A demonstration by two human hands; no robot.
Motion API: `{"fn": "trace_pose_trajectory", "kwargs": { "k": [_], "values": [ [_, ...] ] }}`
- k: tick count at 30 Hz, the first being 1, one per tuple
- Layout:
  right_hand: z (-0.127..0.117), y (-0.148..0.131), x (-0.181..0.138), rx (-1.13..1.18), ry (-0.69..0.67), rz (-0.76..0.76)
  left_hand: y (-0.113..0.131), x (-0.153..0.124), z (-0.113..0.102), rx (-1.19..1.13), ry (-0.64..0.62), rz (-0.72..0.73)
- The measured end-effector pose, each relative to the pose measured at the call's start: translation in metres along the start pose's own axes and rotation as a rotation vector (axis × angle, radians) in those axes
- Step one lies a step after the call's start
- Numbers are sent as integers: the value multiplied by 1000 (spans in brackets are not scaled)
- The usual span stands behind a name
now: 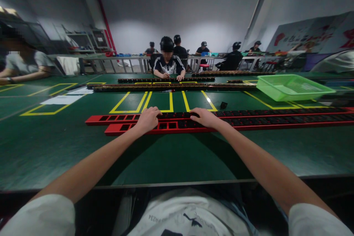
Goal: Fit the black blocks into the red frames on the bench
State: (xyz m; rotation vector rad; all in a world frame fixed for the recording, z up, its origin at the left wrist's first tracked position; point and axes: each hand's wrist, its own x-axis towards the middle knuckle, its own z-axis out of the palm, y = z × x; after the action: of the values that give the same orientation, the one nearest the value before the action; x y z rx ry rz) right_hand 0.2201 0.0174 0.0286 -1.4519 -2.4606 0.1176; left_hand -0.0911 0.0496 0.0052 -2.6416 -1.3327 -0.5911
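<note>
Two long red slotted rails (113, 129) lie side by side across the green table. Small square black parts (238, 121) fill their right-hand slots, and several slots at the left ends are bare. My left hand (148, 120) is over the rails with its fingers curled down at the far rail; whatever its fingertips grip is hidden. My right hand (205, 117) bends its thumb and forefinger around a black part at the filled section of the rails. One loose black part (224, 105) sits on the table beyond the far rail.
A light green plastic basket (294, 97) stands at the right. Long dark strips (171, 87) run across the table farther back. White papers (62, 99) lie at left among yellow tape outlines. A co-worker (168, 62) sits opposite; another person (24, 61) is at far left.
</note>
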Motion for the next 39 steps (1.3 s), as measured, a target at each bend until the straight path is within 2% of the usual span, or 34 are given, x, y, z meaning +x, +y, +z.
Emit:
{"fn": "trace_pose_trajectory", "kwargs": {
  "k": [17,21,25,30,35,39],
  "values": [
    [0,0,0,-7,-7,0,4,0,-1,21,-2,-3],
    [1,2,1,4,6,-1,-3,-1,-2,13,11,-13],
    [3,5,1,26,7,-5,-18,-1,-2,24,26,-106],
    [4,5,1,18,16,-12,-34,0,2,-74,49,-157],
    [5,6,2,22,20,-6,-37,1,4,-142,68,-165],
    [6,8,2,26,23,-16,-40,1,5,-288,148,-259]
  ]
}}
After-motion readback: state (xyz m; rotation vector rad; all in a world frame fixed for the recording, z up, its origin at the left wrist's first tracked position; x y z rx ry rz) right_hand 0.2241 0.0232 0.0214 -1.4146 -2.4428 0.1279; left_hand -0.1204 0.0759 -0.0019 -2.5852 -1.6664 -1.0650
